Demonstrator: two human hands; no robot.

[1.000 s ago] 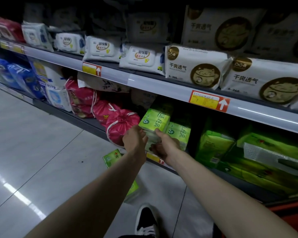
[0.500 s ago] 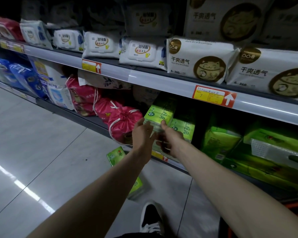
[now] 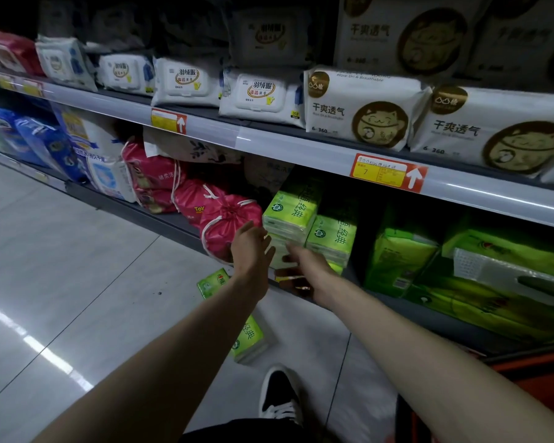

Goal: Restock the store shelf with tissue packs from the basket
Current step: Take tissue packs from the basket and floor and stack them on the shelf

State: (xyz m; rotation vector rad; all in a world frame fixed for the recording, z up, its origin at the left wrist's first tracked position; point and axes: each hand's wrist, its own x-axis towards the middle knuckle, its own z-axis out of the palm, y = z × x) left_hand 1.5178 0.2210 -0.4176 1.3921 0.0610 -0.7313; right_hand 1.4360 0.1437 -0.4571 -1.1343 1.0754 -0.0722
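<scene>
Tissue packs (image 3: 290,212) in green wrap are shown stacked at the front of the lower shelf (image 3: 135,212), one lying partly on another, with a paler pack (image 3: 277,251) beneath them. The left hand (image 3: 251,247) is held with fingers nearly straight against the left side of the stack, nothing being enclosed. The right hand (image 3: 304,262) is laid against the front of the paler pack; whether a grip is taken cannot be told. Pink drawstring bags (image 3: 227,222) are seen just left of the stack, larger green packages (image 3: 397,257) to its right. A further green pack (image 3: 250,340) lies on the floor (image 3: 77,282), partly hidden by the left forearm. White packs (image 3: 362,110) are ranged on the upper shelf (image 3: 301,148). An orange basket (image 3: 531,375) is cut off at lower right.
</scene>
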